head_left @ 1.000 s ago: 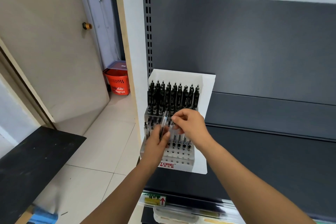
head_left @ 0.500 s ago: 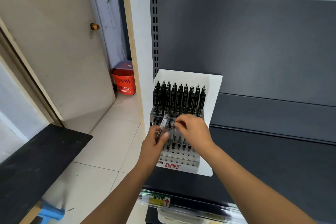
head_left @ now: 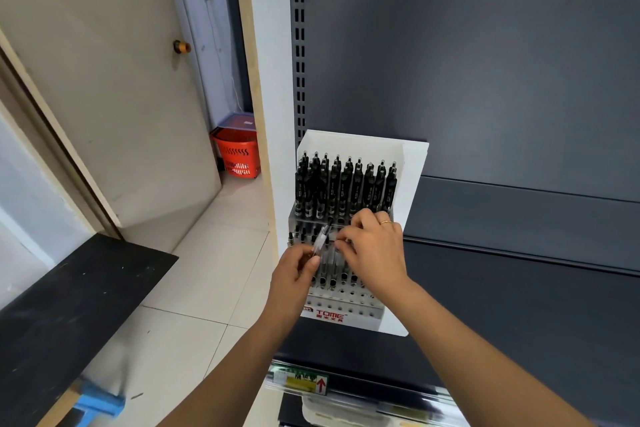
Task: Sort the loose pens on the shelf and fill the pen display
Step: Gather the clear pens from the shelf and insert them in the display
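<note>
Left hand: fingers curled round clear pens
Right hand: fingertips pinch one of them
Risk: it may miss its display hole — loose bundle could slip

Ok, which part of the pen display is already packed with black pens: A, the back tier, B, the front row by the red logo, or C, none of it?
A: the back tier of the pen display is lined with black pens, while the holes in the front row by the logo are empty.
</note>
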The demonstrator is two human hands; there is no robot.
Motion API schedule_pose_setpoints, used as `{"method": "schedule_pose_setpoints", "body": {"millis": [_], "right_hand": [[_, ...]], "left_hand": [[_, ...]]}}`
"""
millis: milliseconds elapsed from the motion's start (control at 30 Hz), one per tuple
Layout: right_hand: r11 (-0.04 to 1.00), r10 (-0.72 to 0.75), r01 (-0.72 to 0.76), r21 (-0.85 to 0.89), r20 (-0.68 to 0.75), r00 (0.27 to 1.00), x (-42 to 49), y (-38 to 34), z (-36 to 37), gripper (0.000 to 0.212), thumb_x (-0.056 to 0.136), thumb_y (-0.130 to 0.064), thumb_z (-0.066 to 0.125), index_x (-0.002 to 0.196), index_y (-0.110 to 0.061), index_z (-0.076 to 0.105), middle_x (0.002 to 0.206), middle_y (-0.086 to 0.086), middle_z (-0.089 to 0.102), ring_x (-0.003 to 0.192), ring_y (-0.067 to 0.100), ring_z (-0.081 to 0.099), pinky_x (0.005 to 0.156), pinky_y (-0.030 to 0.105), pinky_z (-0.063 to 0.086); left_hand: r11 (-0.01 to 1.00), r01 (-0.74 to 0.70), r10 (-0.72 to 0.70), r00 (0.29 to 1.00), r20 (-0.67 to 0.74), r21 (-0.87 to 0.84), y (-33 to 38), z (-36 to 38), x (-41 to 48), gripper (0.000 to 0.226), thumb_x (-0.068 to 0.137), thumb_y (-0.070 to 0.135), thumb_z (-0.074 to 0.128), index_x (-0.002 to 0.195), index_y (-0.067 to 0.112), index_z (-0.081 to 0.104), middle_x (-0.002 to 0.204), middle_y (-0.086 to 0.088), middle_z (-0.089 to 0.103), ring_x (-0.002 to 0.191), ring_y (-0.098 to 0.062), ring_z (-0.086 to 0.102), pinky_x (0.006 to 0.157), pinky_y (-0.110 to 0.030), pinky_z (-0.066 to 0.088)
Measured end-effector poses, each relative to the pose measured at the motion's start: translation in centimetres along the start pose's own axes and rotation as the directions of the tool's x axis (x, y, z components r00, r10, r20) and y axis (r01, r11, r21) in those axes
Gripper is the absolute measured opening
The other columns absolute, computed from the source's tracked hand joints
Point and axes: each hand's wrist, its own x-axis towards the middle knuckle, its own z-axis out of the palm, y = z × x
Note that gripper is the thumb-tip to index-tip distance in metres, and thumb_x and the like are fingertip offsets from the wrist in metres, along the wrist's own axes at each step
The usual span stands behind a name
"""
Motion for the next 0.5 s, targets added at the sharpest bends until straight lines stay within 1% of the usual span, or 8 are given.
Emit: {"method": "schedule_pose_setpoints", "body": {"millis": [100, 200, 267, 300, 333, 367, 433, 500], "right_hand": [[1.000, -0.012, 0.012, 0.010, 0.026, 1.000, -0.1, 0.4, 0.1, 0.008, 0.073, -0.030, 0.079, 0.079, -0.026, 0.073, 0.084, -0.005, 0.055, 0.081, 0.024, 0.053, 0.070, 0.036, 0.039], [0.999, 0.010, -0.014, 0.042, 0.089, 0.996, 0.0, 0.5, -0.3, 0.011, 0.085, -0.031, 0.067, 0.093, -0.025, 0.074, 0.095, -0.004, 0.056, 0.093, 0.024, 0.050, 0.078, 0.036, 0.035], [0.988, 0.053, -0.062, 0.142, 0.070, 0.996, 0.3, 0.3, -0.8, 0.017, 0.091, -0.028, 0.060, 0.101, -0.022, 0.073, 0.099, -0.002, 0.058, 0.095, 0.022, 0.049, 0.081, 0.036, 0.038], [0.967, 0.093, -0.107, 0.232, 0.070, 0.993, 0.6, 0.1, -1.3, 0.020, 0.094, -0.027, 0.056, 0.106, -0.020, 0.071, 0.101, -0.002, 0.059, 0.096, 0.021, 0.050, 0.084, 0.035, 0.040], [0.926, 0.140, -0.167, 0.339, 0.105, 0.985, 0.9, -0.1, -2.0, 0.022, 0.096, -0.027, 0.053, 0.108, -0.019, 0.070, 0.103, -0.002, 0.060, 0.098, 0.017, 0.051, 0.086, 0.033, 0.042], [0.866, 0.166, -0.226, 0.445, 0.171, 0.971, 1.3, -0.3, -2.6, 0.023, 0.096, -0.027, 0.052, 0.108, -0.019, 0.069, 0.103, -0.004, 0.061, 0.097, 0.013, 0.053, 0.087, 0.028, 0.042], [0.763, 0.168, -0.307, 0.570, 0.284, 0.944, 1.6, -0.5, -3.5, 0.015, 0.095, -0.024, 0.055, 0.100, -0.021, 0.069, 0.092, -0.009, 0.064, 0.086, 0.004, 0.057, 0.079, 0.018, 0.044], [0.676, 0.206, -0.362, 0.642, 0.307, 0.929, 1.5, -0.4, -4.0, 0.008, 0.093, -0.019, 0.059, 0.092, -0.023, 0.065, 0.079, -0.011, 0.063, 0.073, 0.003, 0.057, 0.068, 0.016, 0.045]], "left_hand": [[1.000, 0.014, -0.014, 1.000, 0.003, -0.012, 0.1, 0.1, 0.1, 0.013, 0.094, 0.019, 0.052, 0.100, 0.031, 0.052, 0.092, 0.003, 0.058, 0.084, -0.013, 0.055, 0.076, -0.030, 0.048], [1.000, 0.023, -0.023, 1.000, 0.007, -0.020, 0.3, 0.2, 0.1, 0.014, 0.094, 0.021, 0.053, 0.107, 0.026, 0.053, 0.094, 0.005, 0.059, 0.085, -0.007, 0.055, 0.075, -0.023, 0.047], [0.999, 0.018, -0.018, 1.000, 0.007, -0.043, 0.6, 0.3, 0.2, 0.012, 0.094, 0.020, 0.053, 0.103, 0.028, 0.053, 0.093, 0.007, 0.059, 0.084, -0.003, 0.055, 0.074, -0.020, 0.046], [0.998, 0.016, -0.015, 1.000, 0.010, -0.060, 0.9, 0.4, 0.2, 0.014, 0.094, 0.018, 0.054, 0.100, 0.030, 0.053, 0.093, 0.007, 0.059, 0.084, -0.001, 0.055, 0.074, -0.018, 0.045], [0.997, 0.014, -0.012, 1.000, 0.017, -0.078, 1.2, 0.6, 0.3, 0.018, 0.094, 0.016, 0.054, 0.098, 0.033, 0.053, 0.092, 0.009, 0.059, 0.084, 0.000, 0.055, 0.075, -0.017, 0.045], [0.996, 0.012, -0.010, 1.000, 0.029, -0.083, 1.4, 0.7, 0.4, 0.021, 0.093, 0.015, 0.055, 0.096, 0.035, 0.053, 0.092, 0.010, 0.060, 0.084, 0.001, 0.055, 0.074, -0.017, 0.046], [0.999, 0.004, -0.001, 0.999, 0.054, -0.051, 1.9, 0.9, 0.6, 0.021, 0.093, 0.017, 0.056, 0.096, 0.037, 0.053, 0.089, 0.012, 0.061, 0.084, -0.001, 0.057, 0.072, -0.017, 0.047], [1.000, -0.008, 0.010, 0.998, 0.066, -0.021, 2.3, 1.2, 0.7, 0.018, 0.092, 0.019, 0.058, 0.097, 0.036, 0.055, 0.087, 0.010, 0.063, 0.082, -0.007, 0.060, 0.068, -0.017, 0.048]]}}
